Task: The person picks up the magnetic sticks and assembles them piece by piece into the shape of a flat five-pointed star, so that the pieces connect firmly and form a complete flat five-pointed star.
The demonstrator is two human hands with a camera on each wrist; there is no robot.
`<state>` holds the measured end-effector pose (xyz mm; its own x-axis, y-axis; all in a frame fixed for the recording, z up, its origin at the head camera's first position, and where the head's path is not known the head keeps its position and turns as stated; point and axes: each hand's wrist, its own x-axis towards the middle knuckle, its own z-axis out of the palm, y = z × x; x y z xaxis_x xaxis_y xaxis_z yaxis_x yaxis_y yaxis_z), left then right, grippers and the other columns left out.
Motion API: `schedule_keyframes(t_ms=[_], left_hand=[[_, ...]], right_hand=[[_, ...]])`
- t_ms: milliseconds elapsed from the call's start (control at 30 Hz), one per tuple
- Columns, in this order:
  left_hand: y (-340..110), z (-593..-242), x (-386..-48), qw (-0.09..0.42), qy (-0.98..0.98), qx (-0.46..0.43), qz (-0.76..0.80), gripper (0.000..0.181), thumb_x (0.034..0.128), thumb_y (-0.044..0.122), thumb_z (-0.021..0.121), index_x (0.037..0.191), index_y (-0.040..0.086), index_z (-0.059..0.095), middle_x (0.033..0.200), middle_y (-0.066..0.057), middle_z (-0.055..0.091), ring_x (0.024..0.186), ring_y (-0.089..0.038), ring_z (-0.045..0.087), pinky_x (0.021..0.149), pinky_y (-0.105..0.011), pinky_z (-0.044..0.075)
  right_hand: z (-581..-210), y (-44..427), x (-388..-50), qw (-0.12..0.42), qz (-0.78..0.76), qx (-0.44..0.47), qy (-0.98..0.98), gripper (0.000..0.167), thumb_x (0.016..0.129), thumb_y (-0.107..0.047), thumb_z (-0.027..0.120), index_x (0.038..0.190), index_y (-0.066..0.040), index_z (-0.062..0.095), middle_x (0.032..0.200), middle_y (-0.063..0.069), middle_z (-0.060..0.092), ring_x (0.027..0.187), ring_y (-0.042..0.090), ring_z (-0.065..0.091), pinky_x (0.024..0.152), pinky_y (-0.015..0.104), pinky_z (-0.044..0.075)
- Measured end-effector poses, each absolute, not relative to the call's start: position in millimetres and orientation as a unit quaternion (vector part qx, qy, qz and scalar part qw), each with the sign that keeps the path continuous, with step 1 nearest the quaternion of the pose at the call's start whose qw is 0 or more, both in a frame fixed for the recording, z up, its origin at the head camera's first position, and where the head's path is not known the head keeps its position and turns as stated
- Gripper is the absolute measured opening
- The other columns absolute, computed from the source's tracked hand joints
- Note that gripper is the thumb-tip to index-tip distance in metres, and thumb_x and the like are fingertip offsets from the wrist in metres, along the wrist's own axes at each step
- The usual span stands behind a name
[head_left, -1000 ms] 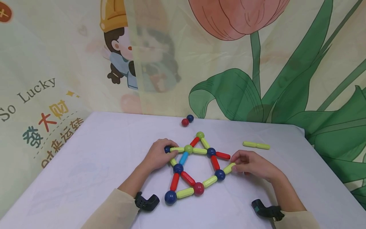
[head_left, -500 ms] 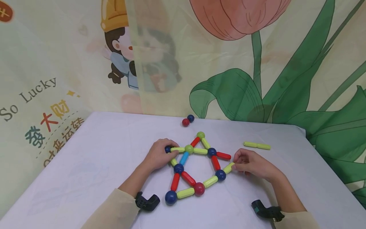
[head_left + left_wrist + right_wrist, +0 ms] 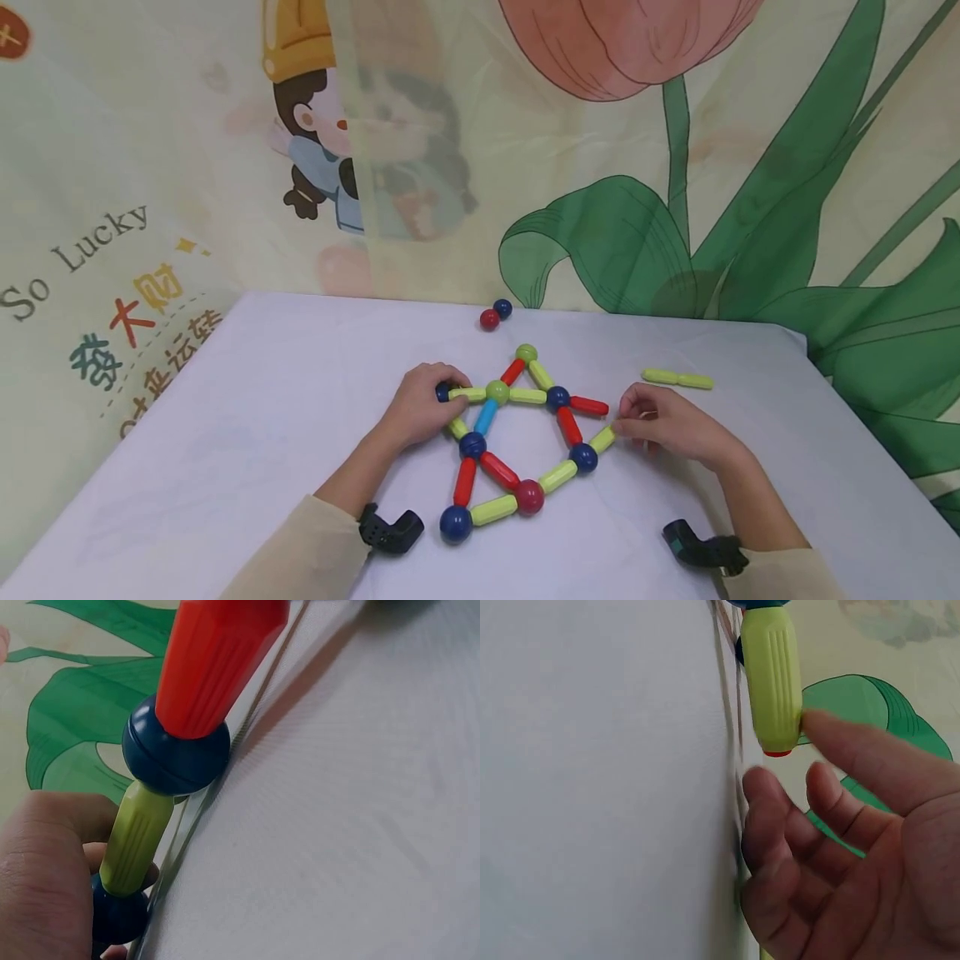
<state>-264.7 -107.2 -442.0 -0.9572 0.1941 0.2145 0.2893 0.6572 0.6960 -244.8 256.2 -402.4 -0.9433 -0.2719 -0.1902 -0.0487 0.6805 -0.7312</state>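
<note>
A flat frame of magnetic building sticks and balls lies on the white table. My left hand [image 3: 422, 406] grips its left corner, with fingers round a dark blue ball [image 3: 120, 915] that they partly hide. From that ball a yellow-green stick [image 3: 136, 838] runs to another blue ball [image 3: 472, 445]. My right hand [image 3: 670, 423] is at the free end of a yellow-green stick [image 3: 772, 682] on the right side. In the right wrist view the thumb touches or nearly touches this stick; the other fingers are loosely bent, apart from it. A red stick [image 3: 589, 406] juts out just above.
Two joined yellow-green sticks [image 3: 678, 379] lie behind my right hand. A red ball [image 3: 490, 320] and a blue ball [image 3: 503, 309] sit together near the back edge. A printed cloth [image 3: 600, 242] hangs behind the table [image 3: 300, 358].
My right hand has shifted slightly right and its fingers have come off the end of the yellow-green stick. The left hand keeps its grip. The view has shifted slightly.
</note>
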Motion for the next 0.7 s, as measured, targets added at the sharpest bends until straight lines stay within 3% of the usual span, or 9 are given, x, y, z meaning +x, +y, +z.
schedule_keyframes(t_ms=[333, 500, 700], left_hand=[[-108, -442, -264, 0.062, -0.907, -0.14, -0.393, 0.019, 0.0861, 0.021, 0.068, 0.103, 0.018, 0.078, 0.103, 0.001, 0.073, 0.107, -0.023, 0.059, 0.099, -0.049, 0.048], [-110, -443, -265, 0.058, -0.905, -0.139, -0.397, 0.018, 0.0867, 0.02, 0.069, 0.102, 0.018, 0.078, 0.103, 0.002, 0.073, 0.107, -0.022, 0.059, 0.101, -0.049, 0.048], [-110, -442, -266, 0.058, -0.905, -0.143, -0.396, 0.017, 0.0877, 0.019, 0.07, 0.103, 0.019, 0.078, 0.104, 0.002, 0.074, 0.108, -0.022, 0.059, 0.101, -0.05, 0.048]], right_hand=[[-385, 233, -259, 0.046, -0.371, -0.093, 0.923, 0.024, 0.097, -0.022, 0.071, 0.111, -0.005, 0.062, 0.103, 0.012, 0.065, 0.084, 0.024, 0.059, 0.067, 0.03, 0.054], [-374, 206, -273, 0.002, -0.37, -0.1, 0.923, 0.029, 0.097, -0.021, 0.07, 0.121, -0.004, 0.063, 0.112, 0.017, 0.067, 0.095, 0.027, 0.064, 0.075, 0.032, 0.056], [-370, 176, -286, -0.011, -0.368, -0.112, 0.923, 0.036, 0.098, -0.022, 0.069, 0.129, -0.006, 0.063, 0.121, 0.018, 0.068, 0.111, 0.034, 0.064, 0.091, 0.045, 0.059]])
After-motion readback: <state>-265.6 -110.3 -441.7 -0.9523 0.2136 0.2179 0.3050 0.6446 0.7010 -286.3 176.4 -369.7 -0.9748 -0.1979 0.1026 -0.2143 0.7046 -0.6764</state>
